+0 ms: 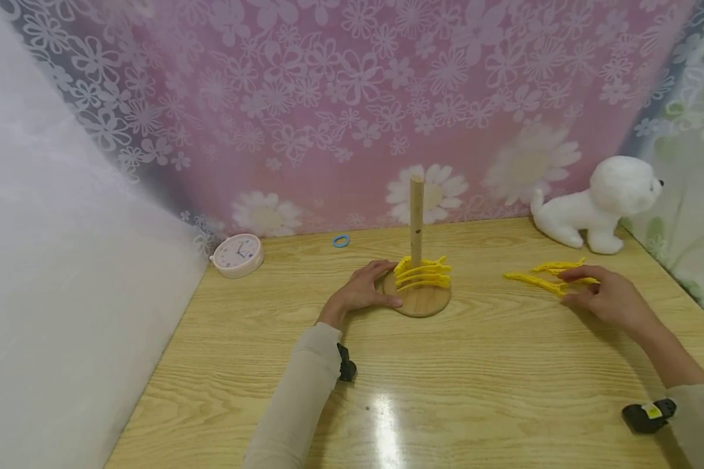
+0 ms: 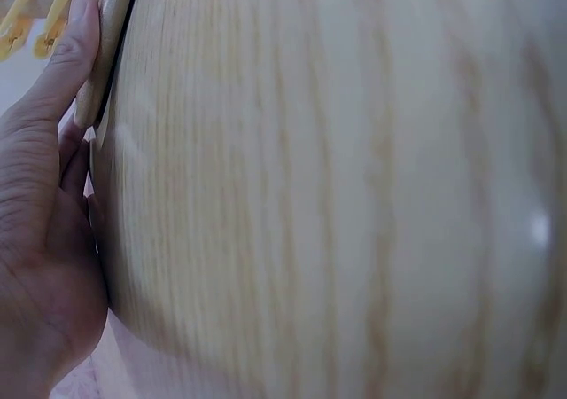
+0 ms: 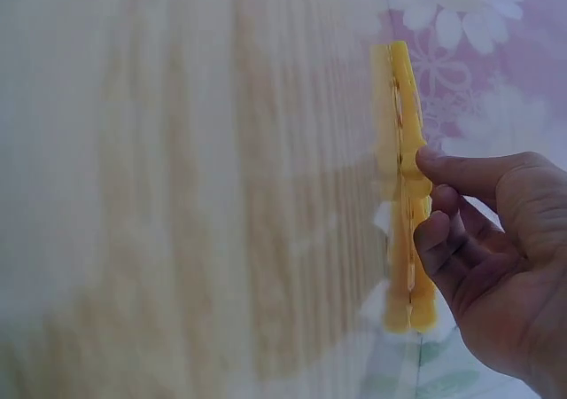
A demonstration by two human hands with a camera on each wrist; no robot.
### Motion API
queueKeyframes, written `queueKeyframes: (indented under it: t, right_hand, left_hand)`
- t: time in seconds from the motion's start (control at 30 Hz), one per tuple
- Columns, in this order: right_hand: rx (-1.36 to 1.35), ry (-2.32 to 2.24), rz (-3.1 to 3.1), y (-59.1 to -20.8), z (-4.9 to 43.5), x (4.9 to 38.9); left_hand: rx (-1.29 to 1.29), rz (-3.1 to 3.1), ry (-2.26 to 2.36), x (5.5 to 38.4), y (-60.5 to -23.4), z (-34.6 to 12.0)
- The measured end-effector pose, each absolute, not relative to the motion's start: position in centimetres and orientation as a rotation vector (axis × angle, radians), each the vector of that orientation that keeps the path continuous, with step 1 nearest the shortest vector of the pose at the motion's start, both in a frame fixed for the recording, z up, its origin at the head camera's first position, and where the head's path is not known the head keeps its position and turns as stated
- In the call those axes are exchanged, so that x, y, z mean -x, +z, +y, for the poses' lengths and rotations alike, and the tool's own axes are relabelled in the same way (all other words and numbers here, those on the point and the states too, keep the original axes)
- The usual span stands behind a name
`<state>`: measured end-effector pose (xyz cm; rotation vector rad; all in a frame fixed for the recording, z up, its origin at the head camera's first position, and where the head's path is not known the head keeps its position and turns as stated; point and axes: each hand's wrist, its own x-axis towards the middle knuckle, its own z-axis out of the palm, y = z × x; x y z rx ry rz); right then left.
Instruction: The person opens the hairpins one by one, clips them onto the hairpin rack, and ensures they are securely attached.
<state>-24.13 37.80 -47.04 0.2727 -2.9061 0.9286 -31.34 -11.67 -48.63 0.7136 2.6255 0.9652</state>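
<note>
A wooden stand, with an upright rod (image 1: 416,218) on a round base (image 1: 419,306), stands on the table. Several curved yellow plastic pieces (image 1: 425,277) are stacked low around its rod. My left hand (image 1: 360,290) grips the left edge of the base; in the left wrist view its thumb (image 2: 71,49) lies on the base's face. To the right, more yellow pieces (image 1: 554,267) lie on the table. There my right hand (image 1: 610,299) pinches a curved yellow piece (image 1: 530,280) between thumb and fingers. The right wrist view shows this yellow piece (image 3: 403,120) edge-on, resting along the tabletop.
A pink round clock (image 1: 238,255) is at the table's back left. A small blue ring (image 1: 341,241) lies near the back edge. At the back right stands a white plush dog (image 1: 581,208). Behind the table (image 1: 446,391) hangs a pink flowered curtain (image 1: 340,117).
</note>
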Motion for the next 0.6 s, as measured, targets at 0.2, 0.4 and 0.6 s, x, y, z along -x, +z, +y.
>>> queueKeyframes:
  t: [0.2,0.4,0.6]
  right_hand:
    - [-0.261,0.93,-2.904,-47.26,37.63,24.25]
    - [-0.323,0.937,-2.924,-47.66,37.34,24.29]
    - [-0.296,0.945,-2.955,-47.48,36.91,24.24]
  left_hand:
    - [-0.719,2.625,0.955,31.38,-48.72,-11.7]
    - [-0.722,2.627,0.966,31.49,-48.57,-11.75]
    - [-0.71,2.613,0.974,31.44,-48.65,-11.84]
